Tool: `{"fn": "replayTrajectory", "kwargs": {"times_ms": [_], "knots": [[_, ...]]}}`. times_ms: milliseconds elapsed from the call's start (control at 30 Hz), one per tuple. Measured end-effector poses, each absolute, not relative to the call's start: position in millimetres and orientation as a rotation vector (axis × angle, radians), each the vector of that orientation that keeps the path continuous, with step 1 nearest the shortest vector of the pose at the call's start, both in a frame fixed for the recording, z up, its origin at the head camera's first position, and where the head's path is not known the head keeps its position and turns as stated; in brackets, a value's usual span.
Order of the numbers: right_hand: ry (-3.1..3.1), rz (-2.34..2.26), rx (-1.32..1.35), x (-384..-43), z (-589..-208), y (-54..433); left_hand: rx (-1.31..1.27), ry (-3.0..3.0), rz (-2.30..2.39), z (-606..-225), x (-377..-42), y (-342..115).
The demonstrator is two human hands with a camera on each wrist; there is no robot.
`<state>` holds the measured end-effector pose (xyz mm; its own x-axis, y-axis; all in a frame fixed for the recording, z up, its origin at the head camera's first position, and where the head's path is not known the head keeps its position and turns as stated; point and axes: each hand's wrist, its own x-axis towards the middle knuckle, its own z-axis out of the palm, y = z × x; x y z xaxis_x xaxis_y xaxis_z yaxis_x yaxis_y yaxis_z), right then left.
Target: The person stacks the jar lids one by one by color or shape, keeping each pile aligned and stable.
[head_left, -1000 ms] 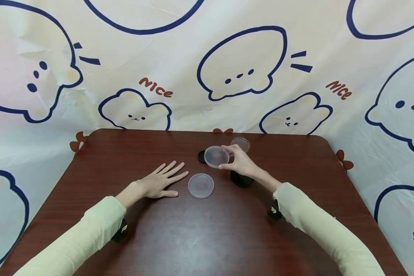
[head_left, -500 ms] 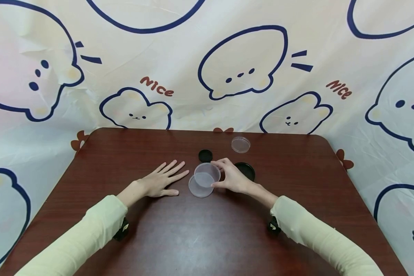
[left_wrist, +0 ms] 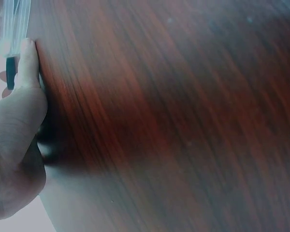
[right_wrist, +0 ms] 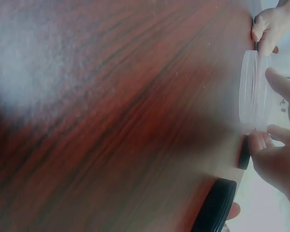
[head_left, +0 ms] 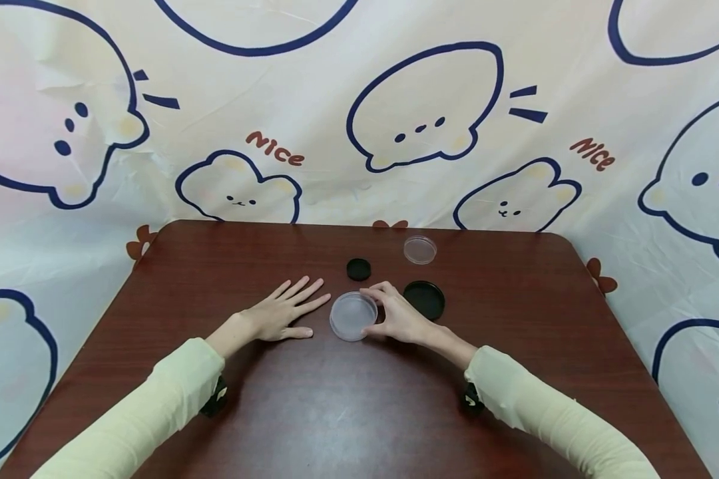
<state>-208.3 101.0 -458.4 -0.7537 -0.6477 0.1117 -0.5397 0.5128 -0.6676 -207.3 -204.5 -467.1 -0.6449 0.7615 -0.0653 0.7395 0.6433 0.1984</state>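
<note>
My right hand pinches a clear round shallow dish by its right edge, thumb on the near side and fingers on the far side. This dish sits over a second clear dish, the two rims lined up in the right wrist view. From above, the upper one covers nearly all of the lower. My left hand rests palm down on the table just left of the pair, fingers spread, holding nothing. Its thumb points toward the stacked dishes in the left wrist view.
A small round black piece lies behind the dishes. Close to the right hand is a larger black round dish. Another clear round dish stands near the back edge of the brown table. A printed cloth hangs behind.
My right hand has brought the clear dish toward me and slightly left, down over the other clear dish. The larger black dish has come into full view. The left hand stays in place.
</note>
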Motion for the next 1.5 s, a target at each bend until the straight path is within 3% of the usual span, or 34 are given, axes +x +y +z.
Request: {"fn": "replayTrajectory", "kwargs": {"times_ms": [667, 1167, 1500], "knots": [[2.524, -1.069, -1.04, -214, -458, 106, 1.223, 2.709, 0.213, -465, -206, -203], [2.702, -1.245, -0.786, -303, -456, 191, 1.212, 2.701, 0.17, -462, -209, -202], [2.779, -1.12, -0.578, -326, -461, 197, 1.235, 2.714, 0.198, -466, -207, -203]]}}
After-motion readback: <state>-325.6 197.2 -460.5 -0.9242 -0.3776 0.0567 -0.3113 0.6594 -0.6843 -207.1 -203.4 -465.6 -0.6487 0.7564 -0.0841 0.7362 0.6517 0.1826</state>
